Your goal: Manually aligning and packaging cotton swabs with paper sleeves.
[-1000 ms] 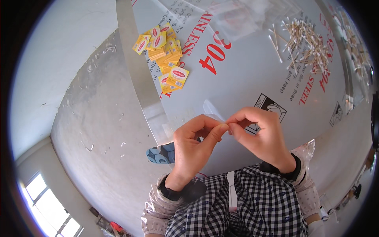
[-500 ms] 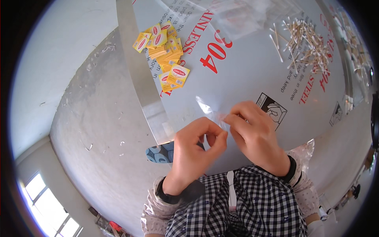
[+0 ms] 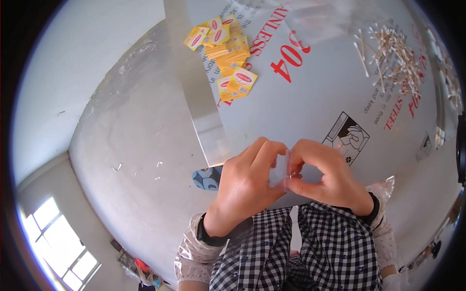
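Between my two hands, just off the near edge of the metal-topped table (image 3: 272, 116), is a small clear plastic bag (image 3: 280, 170). My left hand (image 3: 249, 175) is closed, pinching the bag from its left side. On the other side, my right hand (image 3: 327, 173) has thumb and fingers curled and pressed against the bag's edge. Some fingertips are hidden behind the plastic. A pile of yellow printed cards (image 3: 228, 53) lies at the far left of the table. Loose cotton swabs (image 3: 395, 60) are heaped at the far right.
Crumpled clear plastic bags (image 3: 330, 17) lie at the table's far side. More packed bags (image 3: 444, 72) sit along the right edge. A bare metal strip (image 3: 196, 106) borders the table's left. A blue patterned object (image 3: 206, 178) shows beneath the near left corner.
My hands have come together on the small bag, which now stands spread between them. Cards, swabs and table have shifted rightward and slightly up in the picture as the view moved.
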`<state>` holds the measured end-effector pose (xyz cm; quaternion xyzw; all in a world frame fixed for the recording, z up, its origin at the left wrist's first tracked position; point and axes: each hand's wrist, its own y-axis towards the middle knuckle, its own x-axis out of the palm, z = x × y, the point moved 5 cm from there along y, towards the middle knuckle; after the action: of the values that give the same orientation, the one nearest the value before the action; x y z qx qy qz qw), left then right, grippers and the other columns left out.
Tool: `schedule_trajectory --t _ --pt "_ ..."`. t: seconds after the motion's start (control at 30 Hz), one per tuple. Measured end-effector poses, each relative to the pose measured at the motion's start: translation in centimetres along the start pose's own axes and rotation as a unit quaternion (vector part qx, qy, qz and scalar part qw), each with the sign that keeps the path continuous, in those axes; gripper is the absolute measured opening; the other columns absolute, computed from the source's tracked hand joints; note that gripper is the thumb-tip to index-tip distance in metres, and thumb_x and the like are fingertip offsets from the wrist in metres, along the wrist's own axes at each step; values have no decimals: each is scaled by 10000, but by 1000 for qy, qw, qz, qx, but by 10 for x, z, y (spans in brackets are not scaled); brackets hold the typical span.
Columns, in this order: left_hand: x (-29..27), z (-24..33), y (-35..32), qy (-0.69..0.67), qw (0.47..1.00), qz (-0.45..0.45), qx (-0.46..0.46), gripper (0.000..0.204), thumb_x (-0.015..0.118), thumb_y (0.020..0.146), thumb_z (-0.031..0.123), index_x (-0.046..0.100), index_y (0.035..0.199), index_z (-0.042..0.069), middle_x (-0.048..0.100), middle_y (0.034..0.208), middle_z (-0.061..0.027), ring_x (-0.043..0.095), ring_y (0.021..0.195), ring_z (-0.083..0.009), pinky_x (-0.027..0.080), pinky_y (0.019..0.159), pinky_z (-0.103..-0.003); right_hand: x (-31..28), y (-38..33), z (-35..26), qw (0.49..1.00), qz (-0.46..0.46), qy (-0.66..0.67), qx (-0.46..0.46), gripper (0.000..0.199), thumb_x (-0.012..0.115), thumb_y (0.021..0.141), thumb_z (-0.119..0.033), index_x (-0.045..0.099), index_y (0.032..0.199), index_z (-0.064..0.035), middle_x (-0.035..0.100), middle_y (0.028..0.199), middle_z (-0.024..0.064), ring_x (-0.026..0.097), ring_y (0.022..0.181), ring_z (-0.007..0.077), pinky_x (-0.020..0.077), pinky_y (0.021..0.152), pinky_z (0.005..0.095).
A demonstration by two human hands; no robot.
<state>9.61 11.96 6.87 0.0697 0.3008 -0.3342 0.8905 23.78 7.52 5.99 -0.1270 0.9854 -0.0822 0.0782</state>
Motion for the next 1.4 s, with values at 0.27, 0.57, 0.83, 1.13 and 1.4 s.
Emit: schedule_trajectory --t 0.27,0.57,0.83,1.13,1.4 --pt "-90 -86 -89 274 931 210 -119 319 852 663 64 562 795 79 530 717 -42 542 599 -182 447 528 -304 -9 -10 15 994 95 12 -56 261 777 792 -30 524 857 -28 577 834 53 551 747 147 470 693 273" --pt "-69 -157 -148 348 915 132 -154 336 778 656 17 530 858 121 551 760 -17 601 652 -196 468 554 -313 -2 -10 13 996 81 7 -38 250 768 788 -19 534 871 -51 602 862 47 542 735 128 465 694 264" --pt "-57 -140 -123 308 939 125 -84 312 745 647 -20 532 849 89 557 771 -66 601 663 -286 472 579 -355 -5 -8 11 996 82 -10 -23 246 761 784 4 537 877 -43 606 871 55 554 736 136 478 696 266" --pt "-30 -91 -97 360 930 17 -74 442 655 702 -23 561 1133 -7 577 928 -92 569 866 -275 428 847 -374 -7 -9 7 995 94 -40 -23 219 743 805 1 541 882 -31 594 847 63 580 728 164 489 682 282" --pt "-15 -72 -91 348 925 -95 -121 1023 801 649 32 241 1494 -104 532 1272 -229 503 1197 -377 362 1088 -488 -33 -22 11 990 72 -98 -68 200 716 848 -80 571 983 -55 607 895 74 629 725 203 490 639 333"
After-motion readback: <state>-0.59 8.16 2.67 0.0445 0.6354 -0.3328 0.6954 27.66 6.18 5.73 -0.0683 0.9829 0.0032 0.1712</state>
